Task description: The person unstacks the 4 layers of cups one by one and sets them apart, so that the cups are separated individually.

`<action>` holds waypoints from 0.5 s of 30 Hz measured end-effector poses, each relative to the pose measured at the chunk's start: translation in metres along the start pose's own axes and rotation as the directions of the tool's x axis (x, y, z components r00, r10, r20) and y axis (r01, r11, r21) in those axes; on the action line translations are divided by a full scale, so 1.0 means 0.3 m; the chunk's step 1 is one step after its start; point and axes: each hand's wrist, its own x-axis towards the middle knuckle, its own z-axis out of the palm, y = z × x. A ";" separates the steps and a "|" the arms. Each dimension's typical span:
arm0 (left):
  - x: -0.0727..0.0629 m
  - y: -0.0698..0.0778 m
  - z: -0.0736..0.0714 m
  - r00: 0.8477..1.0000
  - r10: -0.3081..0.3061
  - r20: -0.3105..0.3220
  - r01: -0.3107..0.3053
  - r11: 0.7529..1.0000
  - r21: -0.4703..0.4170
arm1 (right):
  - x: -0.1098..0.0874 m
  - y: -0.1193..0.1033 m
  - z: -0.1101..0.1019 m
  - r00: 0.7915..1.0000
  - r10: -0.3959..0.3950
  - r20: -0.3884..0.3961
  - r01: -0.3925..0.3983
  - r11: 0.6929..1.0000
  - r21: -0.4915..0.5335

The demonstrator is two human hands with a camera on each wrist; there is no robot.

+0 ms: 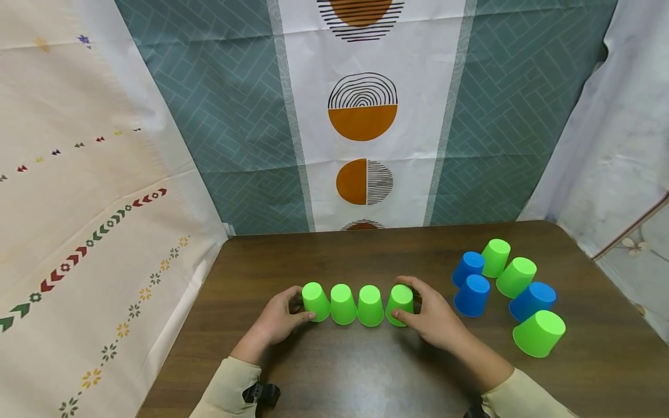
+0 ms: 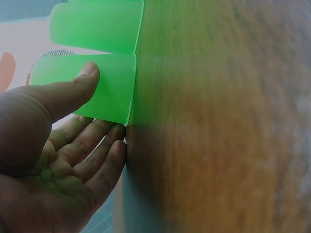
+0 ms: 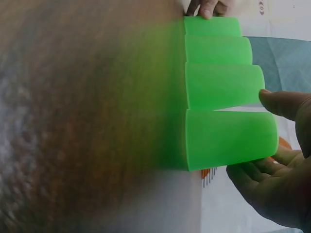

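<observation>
Several green cups stand upside down in a tight row across the middle of the table. My left hand [image 1: 283, 315] is at the row's left end, its thumb on the front of the leftmost cup [image 1: 316, 302] and its fingers round the far side. At the other end my right hand [image 1: 430, 313] holds the rightmost cup [image 1: 400, 304], thumb in front and fingers behind. Between them are two more green cups, one left of centre [image 1: 342, 305] and one right of centre [image 1: 370, 306]. In the right wrist view, a narrow gap tapers between the rightmost cup [image 3: 231, 140] and its neighbour [image 3: 223, 86].
On the table's right side stand three blue cups, a back one [image 1: 468, 267], a middle one [image 1: 473, 296] and a right one [image 1: 533, 301]. Three green cups [image 1: 539, 334] are grouped with them. Patterned cloth [image 1: 251, 116] hangs behind the brown table [image 1: 334, 371].
</observation>
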 end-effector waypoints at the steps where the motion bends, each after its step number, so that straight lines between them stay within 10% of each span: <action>1: 0.000 -0.001 0.000 1.000 0.000 0.002 0.000 1.000 -0.002 | 0.000 0.003 0.002 1.000 0.002 -0.001 -0.002 1.000 -0.015; 15: 0.001 -0.003 -0.001 1.000 0.006 -0.008 -0.006 1.000 0.002 | 0.000 0.023 -0.016 0.998 0.032 -0.056 -0.033 0.999 -0.030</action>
